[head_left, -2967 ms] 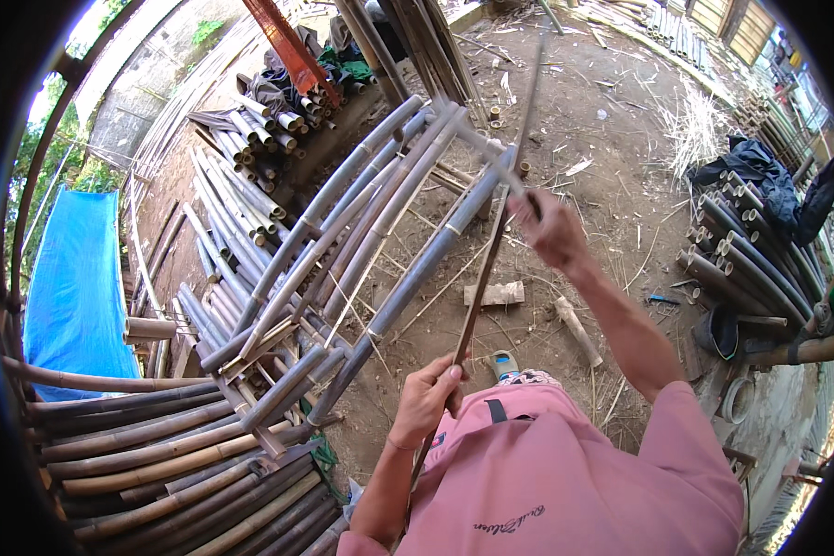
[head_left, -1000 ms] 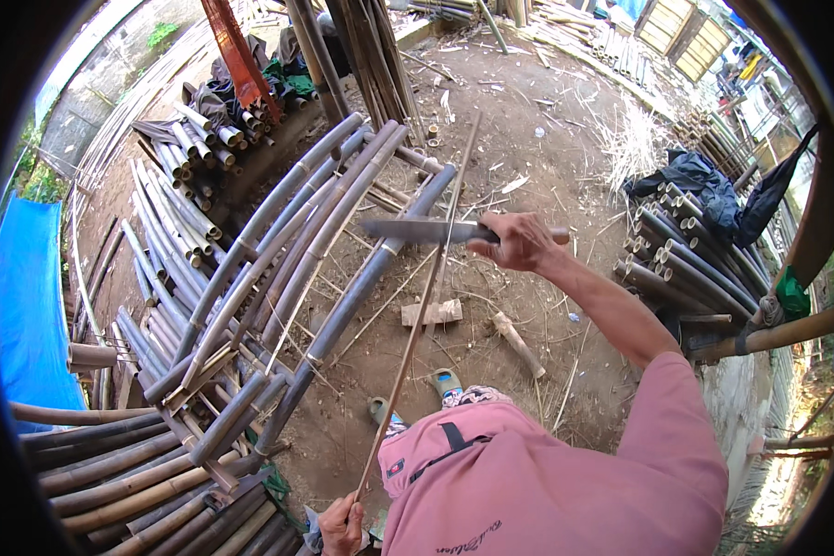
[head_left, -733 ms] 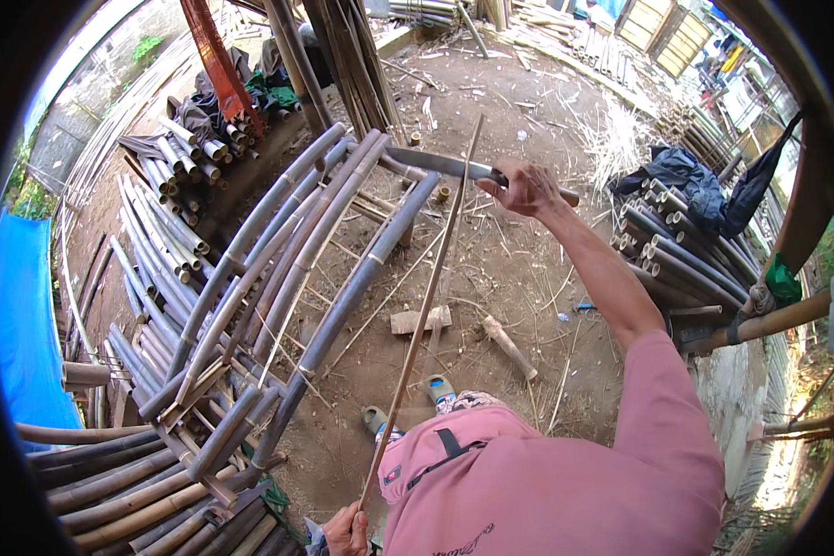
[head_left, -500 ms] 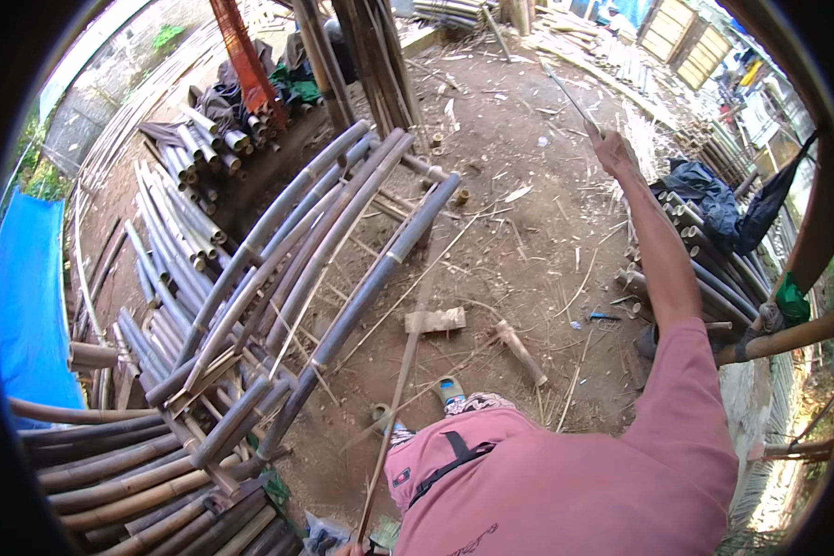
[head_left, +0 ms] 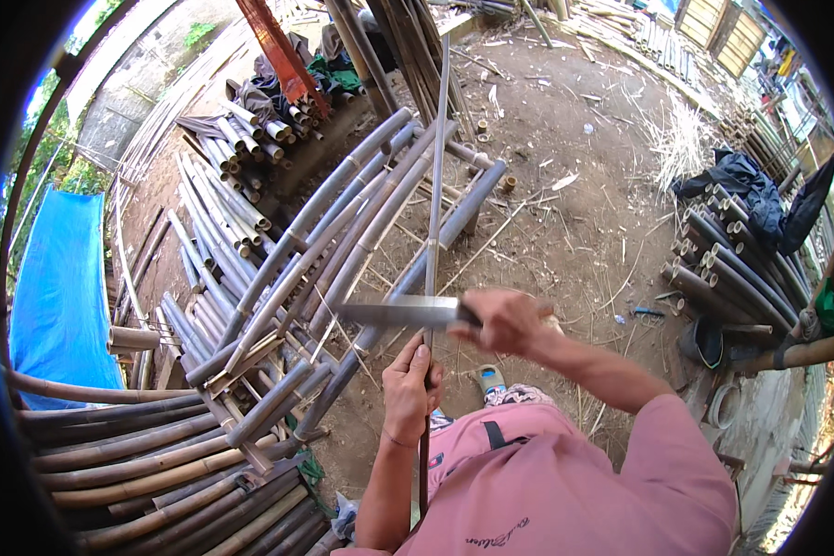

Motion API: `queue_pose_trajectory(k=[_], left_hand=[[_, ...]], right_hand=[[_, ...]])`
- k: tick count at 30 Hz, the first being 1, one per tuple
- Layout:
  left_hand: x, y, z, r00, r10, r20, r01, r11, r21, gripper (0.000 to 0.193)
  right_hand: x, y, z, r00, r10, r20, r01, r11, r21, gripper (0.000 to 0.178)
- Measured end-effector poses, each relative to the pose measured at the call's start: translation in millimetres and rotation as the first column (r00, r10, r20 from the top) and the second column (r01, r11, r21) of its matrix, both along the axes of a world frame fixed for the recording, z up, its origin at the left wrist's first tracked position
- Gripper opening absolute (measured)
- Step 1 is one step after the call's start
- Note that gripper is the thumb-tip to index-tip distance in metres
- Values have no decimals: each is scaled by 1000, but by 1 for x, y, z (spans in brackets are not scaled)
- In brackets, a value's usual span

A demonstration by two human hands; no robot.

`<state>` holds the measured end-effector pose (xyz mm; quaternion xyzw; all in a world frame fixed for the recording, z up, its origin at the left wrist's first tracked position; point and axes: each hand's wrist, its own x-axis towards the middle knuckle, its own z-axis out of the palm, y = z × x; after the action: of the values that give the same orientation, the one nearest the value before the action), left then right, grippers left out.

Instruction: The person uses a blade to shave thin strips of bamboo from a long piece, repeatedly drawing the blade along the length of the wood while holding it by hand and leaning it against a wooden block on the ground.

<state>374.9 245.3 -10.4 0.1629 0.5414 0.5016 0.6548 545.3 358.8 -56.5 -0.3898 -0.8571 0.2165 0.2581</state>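
My left hand (head_left: 411, 385) is closed around a long, narrow bamboo strip (head_left: 436, 176) that stands nearly upright in the picture. One end runs down along my shirt, and the other reaches toward the bundle of poles at the top. In my right hand (head_left: 505, 322) is a machete (head_left: 394, 313), gripped by its dark handle. Its broad blade points left, crossing the strip just beyond my left hand; motion smears it, so I cannot tell whether it touches. Left of the strip lies a rack of dark bamboo poles (head_left: 372, 236).
Cut bamboo poles (head_left: 125, 454) are stacked at the lower left, beside a blue tarp (head_left: 60, 287). More bamboo lengths (head_left: 727, 246) lie at the right under a dark cloth (head_left: 760, 199). A small blue object (head_left: 648, 311) rests on the dirt floor. My sandal (head_left: 490, 377) shows below.
My right hand has swung the machete from the far right into the middle. My left hand has risen from the lower edge, and the strip has shifted right and become more upright.
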Motion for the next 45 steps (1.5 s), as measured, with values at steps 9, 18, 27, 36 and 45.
queue_pose_trajectory(k=[9,18,27,36,45], left_hand=[[7,-22,2,993,0,-121,5,999,42,38],[10,-40,10,993,-11,-120,17,999,48,37],[12,-77,14,983,-83,-165,86,996,12,38],[-30,-239,-8,951,-98,-294,101,995,-7,38],[-42,-252,2,952,-180,-249,156,981,-114,43]], right_hand=[[4,22,10,1000,-12,-11,12,1000,20,55],[5,35,7,995,-58,-86,70,987,142,53],[38,81,-20,991,-126,41,121,985,119,53],[143,179,30,889,-404,214,388,914,115,63],[131,167,44,951,-290,103,266,943,198,65]])
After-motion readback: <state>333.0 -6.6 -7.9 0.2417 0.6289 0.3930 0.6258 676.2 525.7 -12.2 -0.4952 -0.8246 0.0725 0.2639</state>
